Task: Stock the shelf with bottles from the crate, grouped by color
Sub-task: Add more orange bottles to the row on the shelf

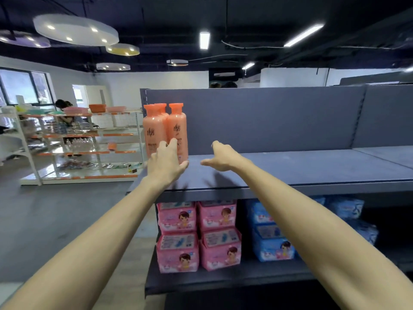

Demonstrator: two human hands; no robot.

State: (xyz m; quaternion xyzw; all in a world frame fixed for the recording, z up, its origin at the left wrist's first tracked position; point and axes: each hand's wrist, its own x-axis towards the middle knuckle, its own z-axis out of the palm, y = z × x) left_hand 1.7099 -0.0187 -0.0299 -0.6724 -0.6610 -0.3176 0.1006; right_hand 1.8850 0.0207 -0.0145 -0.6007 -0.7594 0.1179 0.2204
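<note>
Far left of the shelf (290,168), across the aisle: white rack (89,151) with orange trim, small goods on it, baskets on top, a person partly hidden behind it.

Bottles (165,128): three orange-pink, upright at the left end of the shelf top, against the grey back panel (257,117). Flat flared orange caps, dark logo mid-body, pale print lower down. Two in front touching side by side, the third behind them with only cap and shoulder showing.

Left hand (166,163): arm stretched forward, back of hand to camera, fingers fanned and mostly straight. Fingertips lie on the lower front of the two front bottles, thumb out right near the base of the right one. Open contact, no wrap round either bottle.

Right hand (220,158): just right of the bottles, apart from them, above bare shelf top. Arm extended, fingers spread loose, thumb pointing left. Holds nothing. Shadows of both hands fall on the shelf edge.

Under the shelf: pink packs (199,236) stacked two by two below the bottles, blue packs (270,231) right of those, partly hidden by the right forearm.
</note>
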